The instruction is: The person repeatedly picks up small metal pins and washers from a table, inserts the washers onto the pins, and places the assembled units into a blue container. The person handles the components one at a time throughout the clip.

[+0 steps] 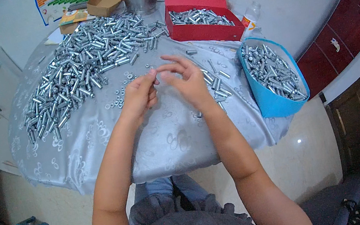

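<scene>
Head view, left hand (139, 93) and right hand (188, 79) met over the worktop (165, 139), both grips pinching a small part (154, 72), bolt pile (85, 66) at 10 o'clock, blue bin (274, 100) at 3 o'clock.

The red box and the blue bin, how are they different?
The red box is rectangular with its lid standing open behind it and sits at the far side of the table; the blue bin has no lid, has a rounded rim, and sits at the table's right edge. The red box holds a shallower layer; the blue bin looks fuller. Both contain silvery metal sleeve-like parts.
</scene>
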Tool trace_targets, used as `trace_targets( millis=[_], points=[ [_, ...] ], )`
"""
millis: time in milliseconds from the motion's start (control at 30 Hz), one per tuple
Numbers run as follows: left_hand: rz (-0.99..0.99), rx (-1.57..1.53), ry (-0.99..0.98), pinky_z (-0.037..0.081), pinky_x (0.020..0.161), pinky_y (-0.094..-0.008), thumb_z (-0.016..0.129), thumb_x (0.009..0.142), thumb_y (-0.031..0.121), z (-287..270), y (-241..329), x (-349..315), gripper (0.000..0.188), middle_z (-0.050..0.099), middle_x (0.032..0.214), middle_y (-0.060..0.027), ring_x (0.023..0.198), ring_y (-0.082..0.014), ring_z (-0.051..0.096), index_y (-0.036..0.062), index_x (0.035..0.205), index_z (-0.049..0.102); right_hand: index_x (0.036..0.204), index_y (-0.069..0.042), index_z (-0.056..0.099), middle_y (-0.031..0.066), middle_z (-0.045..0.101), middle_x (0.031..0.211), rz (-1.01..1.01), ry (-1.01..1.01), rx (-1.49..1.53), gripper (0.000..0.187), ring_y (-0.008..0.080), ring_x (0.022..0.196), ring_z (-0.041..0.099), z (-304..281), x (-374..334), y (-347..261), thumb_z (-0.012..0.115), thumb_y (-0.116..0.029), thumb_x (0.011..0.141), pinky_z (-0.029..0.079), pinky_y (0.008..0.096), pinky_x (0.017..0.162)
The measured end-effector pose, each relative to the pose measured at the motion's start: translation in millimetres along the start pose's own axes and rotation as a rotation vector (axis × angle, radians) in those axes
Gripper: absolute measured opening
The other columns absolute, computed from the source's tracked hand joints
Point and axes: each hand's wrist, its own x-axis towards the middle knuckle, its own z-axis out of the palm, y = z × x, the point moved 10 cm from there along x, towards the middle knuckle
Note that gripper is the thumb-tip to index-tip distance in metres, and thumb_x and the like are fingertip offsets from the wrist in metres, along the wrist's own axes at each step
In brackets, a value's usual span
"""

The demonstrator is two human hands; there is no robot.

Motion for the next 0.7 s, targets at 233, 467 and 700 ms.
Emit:
trace_targets(
  millis=[233, 467, 700],
  points=[
    [-0.021, -0.136, 0.054, 0.017, 0.037, -0.0213, 0.056, 0.082, 0.032, -18.6, -2.7, 3.9, 0.029, 0.026, 0.051, 0.0076, 0.042, -0.0042, 0.023, 0.0073, 0.072, 0.045, 0.089, -0.005, 0.061, 0.0085, 0.063, 0.084, -0.033, 0.390, -0.645, 0.015, 0.0180, 0.083, 0.058, -81.8, 5.3, 4.7, 0.057, -0.013, 0.076, 0.041, 0.0295, 0.075],
    [0.017, -0.034, 0.056, 0.021, 0.038, -0.0217, 0.057, 0.081, 0.031, -8.8, -4.1, 5.4, 0.029, 0.032, 0.051, 0.0053, 0.042, -0.0049, 0.028, 0.0060, 0.070, 0.048, 0.104, -0.004, 0.054, 0.0064, 0.057, 0.099, 0.165, 0.556, 0.484, 0.036, 0.0196, 0.091, 0.051, -126.1, 4.8, 16.0, 0.061, -0.025, 0.075, 0.037, 0.0323, 0.078],
    [0.503, 0.290, 0.165, 0.029, 0.044, -0.0213, 0.055, 0.083, 0.029, 17.3, 35.8, -48.3, 0.029, 0.042, 0.055, 0.0032, 0.047, -0.0053, 0.036, 0.0044, 0.068, 0.053, 0.090, -0.003, 0.052, 0.0108, 0.054, 0.081, -0.798, -0.521, 1.563, 0.016, 0.0232, 0.073, 0.054, -44.9, -68.0, -303.3, 0.048, -0.017, 0.081, 0.042, 0.0340, 0.065]
  ],
)
